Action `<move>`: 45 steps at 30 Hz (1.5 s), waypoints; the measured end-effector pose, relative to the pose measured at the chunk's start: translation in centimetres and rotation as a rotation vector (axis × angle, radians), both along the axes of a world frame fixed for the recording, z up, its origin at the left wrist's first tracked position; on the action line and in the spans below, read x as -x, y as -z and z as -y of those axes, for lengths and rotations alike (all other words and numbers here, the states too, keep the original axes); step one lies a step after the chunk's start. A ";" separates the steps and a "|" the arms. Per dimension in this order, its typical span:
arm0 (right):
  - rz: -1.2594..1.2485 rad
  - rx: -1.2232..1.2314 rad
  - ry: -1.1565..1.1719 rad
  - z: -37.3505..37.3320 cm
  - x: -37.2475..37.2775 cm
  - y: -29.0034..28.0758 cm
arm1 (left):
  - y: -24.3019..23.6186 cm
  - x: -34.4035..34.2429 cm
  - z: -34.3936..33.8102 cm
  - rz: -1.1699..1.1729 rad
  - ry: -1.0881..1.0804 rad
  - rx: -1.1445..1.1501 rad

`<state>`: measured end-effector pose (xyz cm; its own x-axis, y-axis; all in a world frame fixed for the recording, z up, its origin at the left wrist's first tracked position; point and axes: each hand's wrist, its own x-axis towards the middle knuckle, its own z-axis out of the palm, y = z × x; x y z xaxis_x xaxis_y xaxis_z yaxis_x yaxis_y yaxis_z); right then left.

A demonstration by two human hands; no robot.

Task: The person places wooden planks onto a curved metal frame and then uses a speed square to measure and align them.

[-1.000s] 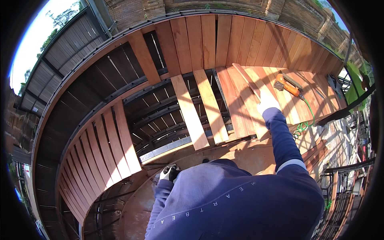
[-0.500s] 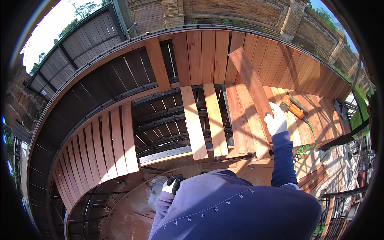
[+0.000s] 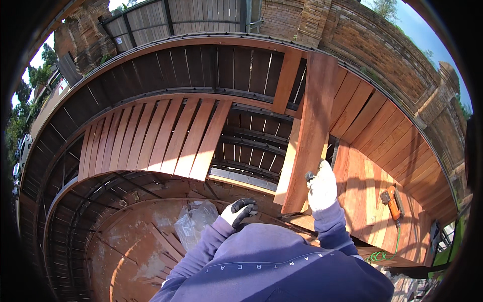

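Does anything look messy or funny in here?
Yes! A crumpled clear bag lies on the floor near scattered wood strips, so it looks messy. The bench also has a big gap where dark frame shows. The board in the right hand overlaps a paler slat.

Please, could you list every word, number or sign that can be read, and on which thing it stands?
Blue sweatshirt: a row of white letters, not copied out here.
White sign on the fence: too small to read.
Orange tool: no readable text.
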<state>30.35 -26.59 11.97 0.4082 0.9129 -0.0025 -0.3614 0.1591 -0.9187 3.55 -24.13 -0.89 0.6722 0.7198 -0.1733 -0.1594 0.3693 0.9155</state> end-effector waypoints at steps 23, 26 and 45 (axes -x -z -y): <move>0.051 0.347 -0.178 -19.7 13.3 16.1 | 4.0 8.1 -7.8 0.074 -0.273 0.558; 0.053 0.350 -0.185 -21.2 13.2 18.3 | 5.6 9.0 -9.2 0.126 -0.210 0.584; 0.135 0.461 0.045 -22.4 16.0 18.4 | 4.6 11.1 -13.1 0.068 -0.150 0.860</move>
